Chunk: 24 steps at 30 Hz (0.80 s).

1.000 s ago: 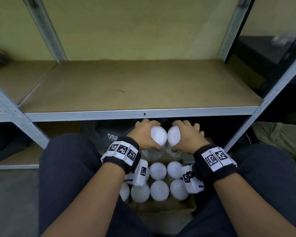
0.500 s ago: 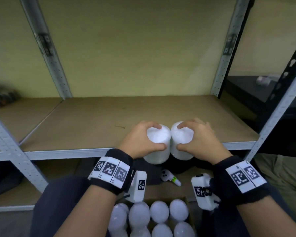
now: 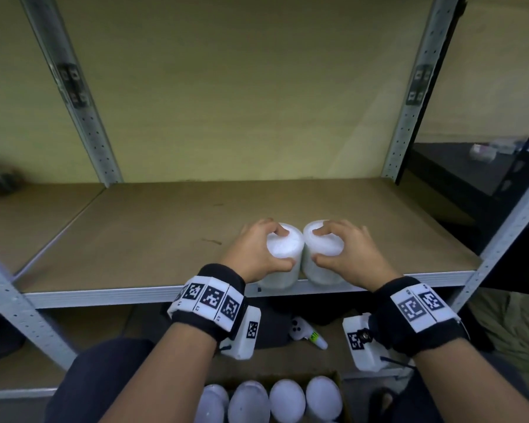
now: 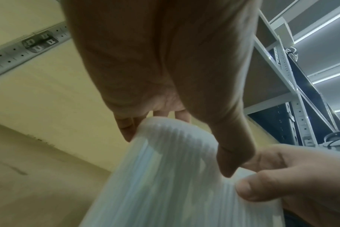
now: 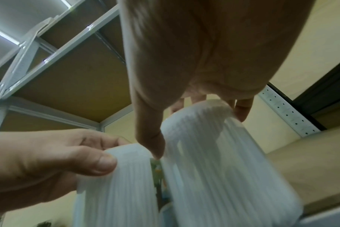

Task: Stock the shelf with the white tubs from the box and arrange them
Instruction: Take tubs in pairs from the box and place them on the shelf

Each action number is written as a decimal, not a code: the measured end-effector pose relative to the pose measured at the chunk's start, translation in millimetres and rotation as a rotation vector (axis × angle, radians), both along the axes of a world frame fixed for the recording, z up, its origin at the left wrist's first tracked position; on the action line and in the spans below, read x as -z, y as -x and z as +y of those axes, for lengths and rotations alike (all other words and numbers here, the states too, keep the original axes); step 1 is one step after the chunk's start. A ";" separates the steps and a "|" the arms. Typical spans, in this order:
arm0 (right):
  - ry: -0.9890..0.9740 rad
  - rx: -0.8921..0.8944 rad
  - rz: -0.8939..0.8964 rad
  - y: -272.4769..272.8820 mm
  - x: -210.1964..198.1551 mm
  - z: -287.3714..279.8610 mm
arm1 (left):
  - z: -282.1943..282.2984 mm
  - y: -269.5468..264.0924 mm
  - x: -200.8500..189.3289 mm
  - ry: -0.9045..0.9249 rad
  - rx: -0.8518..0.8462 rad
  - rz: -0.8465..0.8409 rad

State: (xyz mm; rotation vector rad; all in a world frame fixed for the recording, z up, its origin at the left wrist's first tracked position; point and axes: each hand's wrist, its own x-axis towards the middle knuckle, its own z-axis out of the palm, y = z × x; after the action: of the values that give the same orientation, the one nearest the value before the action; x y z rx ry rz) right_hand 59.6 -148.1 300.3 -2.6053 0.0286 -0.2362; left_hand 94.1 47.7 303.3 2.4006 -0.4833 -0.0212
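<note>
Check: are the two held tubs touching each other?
Cannot tell. In the head view the left tub and right tub look pressed side by side; the right wrist view shows a sliver between their walls lower down.

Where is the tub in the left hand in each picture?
Head view: the left tub is just right of centre at the shelf's front edge, held by the left hand.
Left wrist view: it fills the bottom middle, under the palm.
Right wrist view: it is lower left of centre, beside the right tub.
Shared landmark: the left thumb pressing its rim.
</note>
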 end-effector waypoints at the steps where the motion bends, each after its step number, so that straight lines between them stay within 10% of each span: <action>1: -0.002 -0.001 -0.001 1.0 0.3 0.3 | -0.2 1.4 -0.5 -0.007 0.006 -0.004; 24: 0.175 -0.027 -0.019 25.0 -26.1 -2.7 | 5.3 35.8 -20.5 -0.138 0.032 -0.201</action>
State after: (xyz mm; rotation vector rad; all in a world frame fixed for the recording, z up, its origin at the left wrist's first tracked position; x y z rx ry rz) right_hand 34.6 -150.8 326.4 -2.7747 -0.0354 -0.2641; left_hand 58.3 53.0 323.8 2.5431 -0.6317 0.1798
